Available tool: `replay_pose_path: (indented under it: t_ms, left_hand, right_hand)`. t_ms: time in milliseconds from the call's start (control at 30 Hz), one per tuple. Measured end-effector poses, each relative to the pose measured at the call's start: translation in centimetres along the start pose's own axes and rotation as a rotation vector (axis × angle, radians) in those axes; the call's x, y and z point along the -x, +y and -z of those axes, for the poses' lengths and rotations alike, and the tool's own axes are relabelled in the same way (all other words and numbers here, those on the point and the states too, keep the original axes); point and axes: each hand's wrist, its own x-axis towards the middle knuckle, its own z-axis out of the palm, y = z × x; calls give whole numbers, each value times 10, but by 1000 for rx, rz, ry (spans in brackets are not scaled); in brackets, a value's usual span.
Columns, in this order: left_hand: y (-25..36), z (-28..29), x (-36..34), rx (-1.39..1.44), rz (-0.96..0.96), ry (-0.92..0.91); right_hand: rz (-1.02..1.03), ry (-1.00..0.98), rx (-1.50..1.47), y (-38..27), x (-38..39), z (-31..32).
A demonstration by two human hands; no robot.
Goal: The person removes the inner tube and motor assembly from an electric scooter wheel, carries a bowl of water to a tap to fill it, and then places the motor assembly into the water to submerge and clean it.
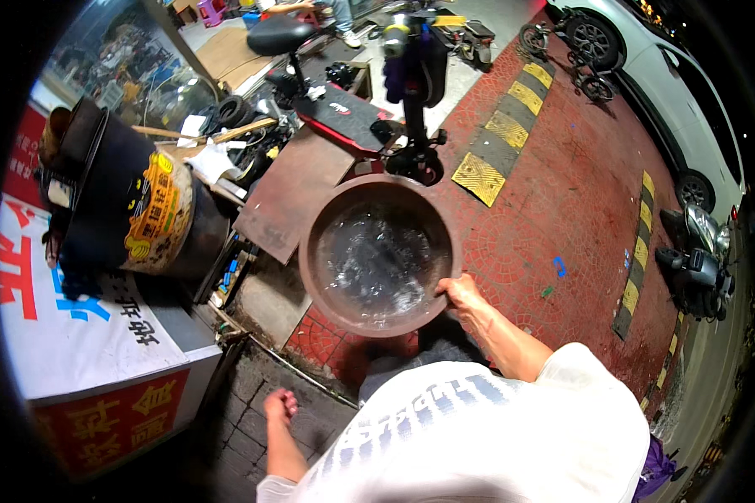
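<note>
A round brown basin (317,298) with rippling water (377,260) in it is held out before me. My right hand (461,295) is closed on its near right rim, with the forearm bent inward. Low at my left side hangs my left hand (280,406), its fingers curled in a loose fist and nothing seen in them. Just beyond the basin stands an electric scooter (344,113) with a black seat (280,36). The basin hides part of the brown board (298,189) beneath it.
To the left are a big dark drum (134,201) and a printed white stand (101,335). Tires (235,111) and scrap lie beyond. Yellow-black ramps (505,130) cross the red paving at right, near a parked motor scooter (698,260) and white car (671,84). A person's leg (344,18) shows far off.
</note>
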Motion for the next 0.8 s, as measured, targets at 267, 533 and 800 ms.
replay_pose_path:
  t_ms: [267, 533, 800]
  left_hand:
    - [69, -243, 38, -356, -142, 146]
    - [-11, -490, 33, -694, 44, -142]
    - [0, -629, -21, -650, 131, -66]
  right_hand:
    - [150, 228, -352, -53, -32, 237]
    - [-16, 529, -355, -140, -72, 443]
    - [-33, 650, -476, -228, -166, 563]
